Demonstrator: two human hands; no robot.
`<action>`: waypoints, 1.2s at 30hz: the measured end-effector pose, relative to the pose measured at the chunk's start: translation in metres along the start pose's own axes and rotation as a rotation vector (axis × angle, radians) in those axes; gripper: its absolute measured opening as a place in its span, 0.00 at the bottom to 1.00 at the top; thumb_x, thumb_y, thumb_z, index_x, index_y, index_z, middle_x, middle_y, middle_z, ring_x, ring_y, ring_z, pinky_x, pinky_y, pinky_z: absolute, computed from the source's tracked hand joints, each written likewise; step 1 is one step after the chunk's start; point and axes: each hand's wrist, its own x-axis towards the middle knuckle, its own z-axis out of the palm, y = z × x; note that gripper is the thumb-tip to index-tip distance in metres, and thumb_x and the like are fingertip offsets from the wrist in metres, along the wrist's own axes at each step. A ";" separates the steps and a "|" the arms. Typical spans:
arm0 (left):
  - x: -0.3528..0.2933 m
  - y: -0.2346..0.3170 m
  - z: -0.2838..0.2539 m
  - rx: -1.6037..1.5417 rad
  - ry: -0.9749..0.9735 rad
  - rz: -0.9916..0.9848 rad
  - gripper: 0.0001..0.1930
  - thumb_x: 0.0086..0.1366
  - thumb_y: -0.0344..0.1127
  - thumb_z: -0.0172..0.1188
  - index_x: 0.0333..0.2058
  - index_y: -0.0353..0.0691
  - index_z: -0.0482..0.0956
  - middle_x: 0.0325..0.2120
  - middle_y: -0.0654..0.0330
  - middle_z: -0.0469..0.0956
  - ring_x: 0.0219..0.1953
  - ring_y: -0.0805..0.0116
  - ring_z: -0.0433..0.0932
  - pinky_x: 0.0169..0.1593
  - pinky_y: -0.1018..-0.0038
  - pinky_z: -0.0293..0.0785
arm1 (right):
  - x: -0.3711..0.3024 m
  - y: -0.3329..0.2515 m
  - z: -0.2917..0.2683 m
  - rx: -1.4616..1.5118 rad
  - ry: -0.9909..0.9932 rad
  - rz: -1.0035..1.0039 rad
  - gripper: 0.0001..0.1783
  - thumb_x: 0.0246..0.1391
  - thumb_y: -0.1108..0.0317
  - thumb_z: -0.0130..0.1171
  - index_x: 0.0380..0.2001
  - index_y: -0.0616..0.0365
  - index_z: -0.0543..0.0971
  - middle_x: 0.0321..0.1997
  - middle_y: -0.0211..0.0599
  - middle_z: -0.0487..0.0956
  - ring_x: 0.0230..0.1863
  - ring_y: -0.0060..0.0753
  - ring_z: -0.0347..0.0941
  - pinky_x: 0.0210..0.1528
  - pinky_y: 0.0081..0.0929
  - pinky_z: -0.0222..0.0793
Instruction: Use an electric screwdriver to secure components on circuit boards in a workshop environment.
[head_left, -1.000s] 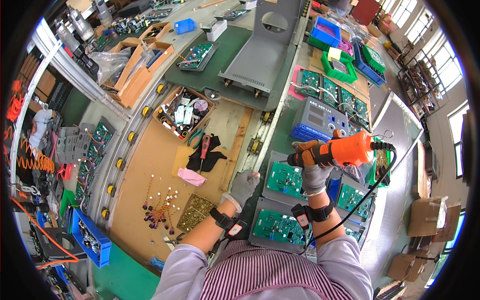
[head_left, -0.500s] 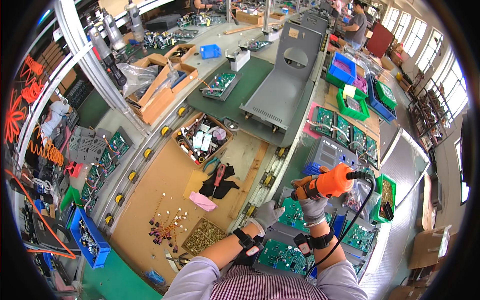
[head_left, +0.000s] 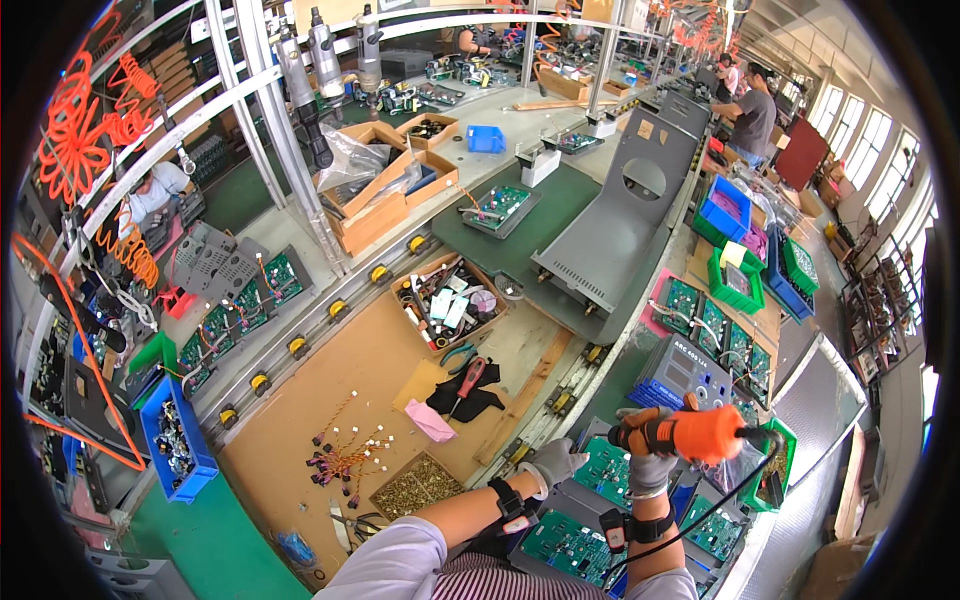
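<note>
Screw-driving stage, as judged from the hands. Your right hand (head_left: 652, 470) holds the orange electric screwdriver (head_left: 690, 437), fingers wrapped shut around its grip, the tool lying level above the green circuit board (head_left: 628, 468). Your left hand (head_left: 553, 462), gloved, rests just left of that board; whether its fingers are spread or curled cannot be told. The board sits between your two sets of fingers, under the right ones. The next move probably calls for tipping the bit down squarely onto a screw point while the left fingers steady the board's edge.
</note>
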 end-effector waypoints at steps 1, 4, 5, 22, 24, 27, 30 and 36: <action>-0.001 -0.002 0.002 -0.039 0.013 0.000 0.21 0.52 0.50 0.56 0.25 0.32 0.72 0.15 0.55 0.71 0.19 0.65 0.69 0.26 0.69 0.64 | -0.001 -0.009 0.003 0.039 0.041 -0.039 0.30 0.37 0.66 0.64 0.43 0.63 0.63 0.19 0.33 0.70 0.26 0.32 0.71 0.34 0.34 0.70; -0.005 -0.001 -0.012 -0.108 -0.022 0.165 0.23 0.52 0.53 0.56 0.23 0.33 0.73 0.11 0.58 0.69 0.17 0.65 0.67 0.24 0.68 0.64 | 0.002 -0.045 -0.004 0.271 -0.115 -0.034 0.19 0.38 0.69 0.64 0.32 0.62 0.68 0.21 0.38 0.72 0.23 0.37 0.71 0.31 0.31 0.68; -0.009 0.009 -0.023 -0.248 -0.012 0.101 0.25 0.53 0.56 0.53 0.20 0.34 0.72 0.09 0.60 0.66 0.14 0.66 0.65 0.22 0.69 0.63 | 0.001 -0.058 -0.009 0.418 -0.151 0.064 0.17 0.40 0.63 0.63 0.25 0.64 0.70 0.19 0.40 0.72 0.22 0.37 0.69 0.28 0.32 0.67; 0.291 -0.022 -0.040 0.323 0.405 -0.152 0.27 0.58 0.51 0.42 0.27 0.27 0.75 0.20 0.41 0.74 0.25 0.48 0.76 0.28 0.60 0.69 | -0.067 -0.122 -0.110 -0.010 0.412 -0.051 0.17 0.43 0.59 0.53 0.32 0.61 0.67 0.26 0.38 0.69 0.26 0.32 0.64 0.37 0.28 0.61; 0.275 0.011 -0.035 0.336 0.359 -0.142 0.25 0.58 0.49 0.44 0.29 0.27 0.74 0.27 0.38 0.73 0.33 0.46 0.73 0.34 0.59 0.69 | -0.074 -0.119 -0.118 -0.041 0.465 -0.034 0.16 0.44 0.59 0.53 0.31 0.61 0.68 0.26 0.38 0.69 0.26 0.32 0.63 0.38 0.28 0.60; 0.296 0.028 -0.052 0.370 0.372 -0.144 0.22 0.58 0.47 0.45 0.30 0.28 0.75 0.33 0.37 0.72 0.39 0.43 0.71 0.39 0.58 0.69 | -0.087 -0.113 -0.131 0.080 0.484 0.087 0.17 0.44 0.59 0.54 0.32 0.62 0.68 0.27 0.39 0.70 0.26 0.32 0.64 0.36 0.29 0.60; 0.334 0.061 -0.039 0.477 0.297 -0.051 0.20 0.59 0.45 0.44 0.30 0.30 0.75 0.33 0.42 0.74 0.38 0.46 0.72 0.38 0.58 0.69 | -0.096 -0.125 -0.148 0.122 0.508 0.172 0.18 0.44 0.59 0.56 0.32 0.62 0.68 0.28 0.41 0.70 0.26 0.31 0.64 0.35 0.30 0.60; 0.372 0.038 -0.049 0.382 0.361 0.232 0.13 0.58 0.40 0.44 0.24 0.37 0.70 0.12 0.56 0.70 0.10 0.66 0.67 0.15 0.71 0.66 | -0.113 -0.136 -0.167 -0.230 0.525 0.081 0.19 0.44 0.58 0.57 0.34 0.60 0.68 0.25 0.37 0.70 0.26 0.30 0.64 0.30 0.27 0.61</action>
